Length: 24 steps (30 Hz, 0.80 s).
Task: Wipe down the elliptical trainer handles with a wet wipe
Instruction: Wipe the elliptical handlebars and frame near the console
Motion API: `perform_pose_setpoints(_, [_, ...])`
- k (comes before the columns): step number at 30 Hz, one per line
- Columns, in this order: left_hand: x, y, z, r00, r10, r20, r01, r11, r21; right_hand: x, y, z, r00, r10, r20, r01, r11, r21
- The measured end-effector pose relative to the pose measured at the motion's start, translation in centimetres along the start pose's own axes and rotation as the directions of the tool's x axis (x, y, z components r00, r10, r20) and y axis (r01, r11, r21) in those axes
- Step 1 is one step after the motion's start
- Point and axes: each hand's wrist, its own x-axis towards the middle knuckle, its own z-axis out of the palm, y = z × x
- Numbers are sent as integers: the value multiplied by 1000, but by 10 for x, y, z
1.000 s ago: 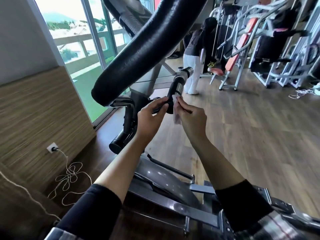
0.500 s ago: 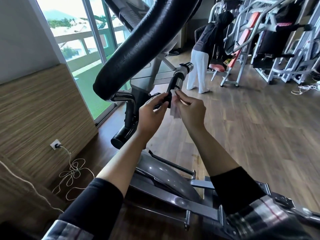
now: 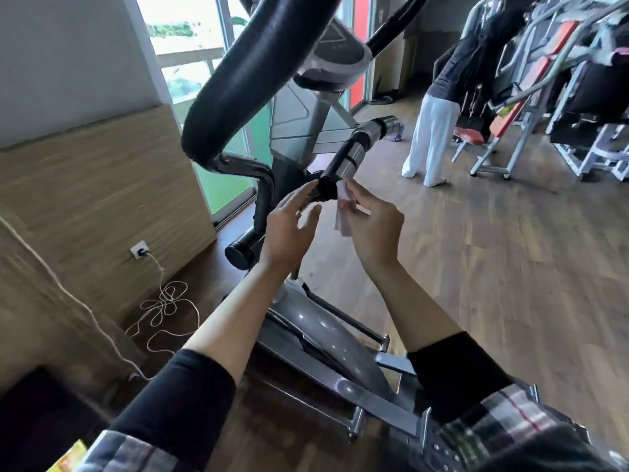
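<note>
Right hand pinches the thin white wet wipe against the short black-and-chrome elliptical handle at its twelve o'clock, ready to rub; left hand, fingers spread, steadies the handle's frayed end.

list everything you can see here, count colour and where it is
white wet wipe: 1, white, pinched in the right hand beside the lower handle's end
short black-and-chrome lower handle: 1, black and silver, centre, just above the hands
thick black foam upper handle: 1, black, curving across upper centre
grey console: 1, grey, top centre
grey elliptical body: 1, grey, below the forearms
white wall socket: 1, white, on the wood-panel wall at left
white tangled cable: 1, white, on the floor under the socket
person in white trousers: 1, upper right, by the weight machines
left hand: 1, fingers straight, near the handle's end
right hand: 1, holds the wipe
</note>
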Motion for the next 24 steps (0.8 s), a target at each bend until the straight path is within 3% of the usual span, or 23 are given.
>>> perform_pose_setpoints(6, [-59,-4,-2,968,-225,-109,236,967,101,-36,31,-9,988,-23,152,0,988,152])
perform_pose_setpoints(10, [-131,-21,-5,920,-362,-151,392,865,315,-83,60,2,932,-117,343,90,991,94])
perform_pose_setpoints(13, [-197,-27,-13,822,-497,-278,569,709,417,-128,67,9,814,-191,548,165,982,97])
perform_pose_setpoints(16, [-261,-23,-21,682,-623,-383,728,528,436,-172,63,11,671,-237,702,117,969,215])
perform_pose_setpoints(19, [-317,-14,-34,560,-683,-469,819,371,437,-220,60,22,536,-301,789,169,954,249])
perform_pose_setpoints(24, [-393,3,-66,334,-701,-630,932,147,330,-291,35,40,283,-383,879,118,924,365])
